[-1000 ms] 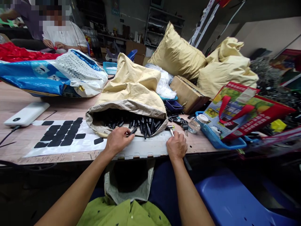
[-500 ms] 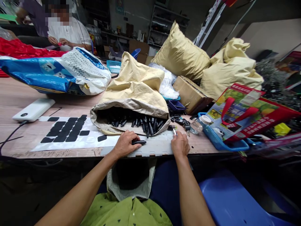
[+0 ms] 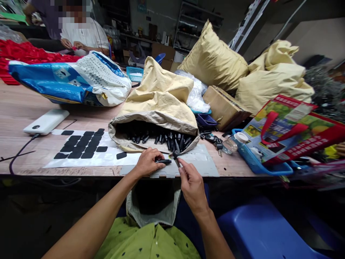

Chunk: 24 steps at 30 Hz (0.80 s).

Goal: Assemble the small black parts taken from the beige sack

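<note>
On the grey board (image 3: 199,167) at the table's edge, my left hand (image 3: 147,162) is closed around a short black pen-shaped tube (image 3: 164,161) pointing right. Just beside its right end, my right hand (image 3: 192,180) pinches a small hammer-shaped tool (image 3: 175,154) with a dark head and a thin shaft. Its exact kind is hard to make out. Behind both hands lies a cream sack (image 3: 159,102), its mouth facing me and full of black tubes (image 3: 171,139) like the held one.
Black rounded patches (image 3: 86,144) lie on white paper at the left, near a white power bank (image 3: 46,121). A blue-white bag (image 3: 88,79) lies behind. Rightward are keys (image 3: 219,148), a blue basket (image 3: 250,162) and a printed bag (image 3: 283,129). A co-worker (image 3: 81,36) sits across.
My right hand has moved left with the small tool, bringing its head beside the black tube. My left hand still holds the tube. The view has shifted slightly.
</note>
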Tool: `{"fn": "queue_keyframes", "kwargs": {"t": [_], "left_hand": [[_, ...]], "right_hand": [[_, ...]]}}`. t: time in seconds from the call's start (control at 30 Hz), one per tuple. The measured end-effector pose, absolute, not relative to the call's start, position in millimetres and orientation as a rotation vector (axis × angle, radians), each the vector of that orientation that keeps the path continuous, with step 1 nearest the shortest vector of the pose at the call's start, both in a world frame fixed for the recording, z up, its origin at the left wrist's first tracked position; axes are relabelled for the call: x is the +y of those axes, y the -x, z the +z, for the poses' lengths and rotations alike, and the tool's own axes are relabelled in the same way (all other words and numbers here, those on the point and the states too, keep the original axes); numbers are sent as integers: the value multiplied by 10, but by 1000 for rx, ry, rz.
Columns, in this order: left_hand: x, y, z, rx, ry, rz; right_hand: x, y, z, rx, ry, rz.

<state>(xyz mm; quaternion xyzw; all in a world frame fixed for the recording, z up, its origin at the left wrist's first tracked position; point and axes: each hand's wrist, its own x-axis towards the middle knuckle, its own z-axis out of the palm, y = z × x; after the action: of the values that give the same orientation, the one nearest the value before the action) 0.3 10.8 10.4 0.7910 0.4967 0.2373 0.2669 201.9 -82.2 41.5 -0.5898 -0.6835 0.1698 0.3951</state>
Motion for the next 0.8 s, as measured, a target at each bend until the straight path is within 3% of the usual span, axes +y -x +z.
{"fn": "queue_keyframes", "kwargs": {"t": [0.3,0.8], "left_hand": [[127,-9,90,1346,-2150,642],[103,-10,102,1341,-2127,667]], "right_hand": [[-891,-1782,415,-1973,1650,140],[-896,-1999,448,-1812,1735,116]]}}
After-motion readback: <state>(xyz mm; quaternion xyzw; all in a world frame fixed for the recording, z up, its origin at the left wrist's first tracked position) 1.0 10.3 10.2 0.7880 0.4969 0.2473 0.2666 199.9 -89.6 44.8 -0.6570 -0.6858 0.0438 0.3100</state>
